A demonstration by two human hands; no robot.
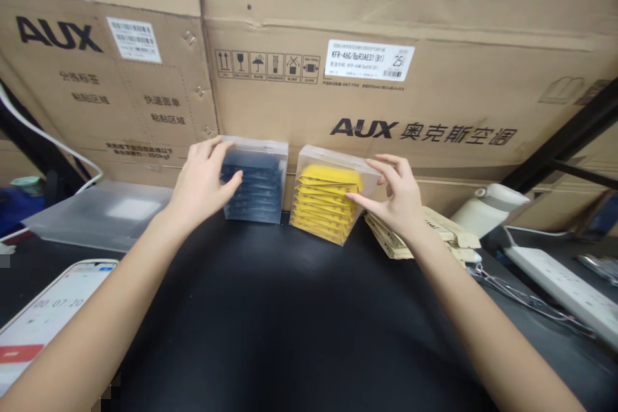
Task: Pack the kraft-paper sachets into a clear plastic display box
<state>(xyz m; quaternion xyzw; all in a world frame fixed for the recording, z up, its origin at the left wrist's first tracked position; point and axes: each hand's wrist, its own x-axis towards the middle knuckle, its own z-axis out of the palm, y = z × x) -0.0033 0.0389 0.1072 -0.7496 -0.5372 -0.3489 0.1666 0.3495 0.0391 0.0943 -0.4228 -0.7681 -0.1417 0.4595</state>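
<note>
Two clear plastic boxes stand upright side by side against the cardboard. A stack of dark blue packets fills the left plastic box. Yellow packets are stacked inside the right plastic box, which is turned at a slight angle. My left hand grips the left box at its left side, thumb across the front and fingers at the top edge. With its thumb on the front and fingers at the right side, my right hand holds the right box. Beige packets lie partly behind my right hand.
Large cardboard boxes form a wall behind the black table. At left are a translucent plastic case and a phone showing a timer. A white bottle, a power strip and cables sit at right.
</note>
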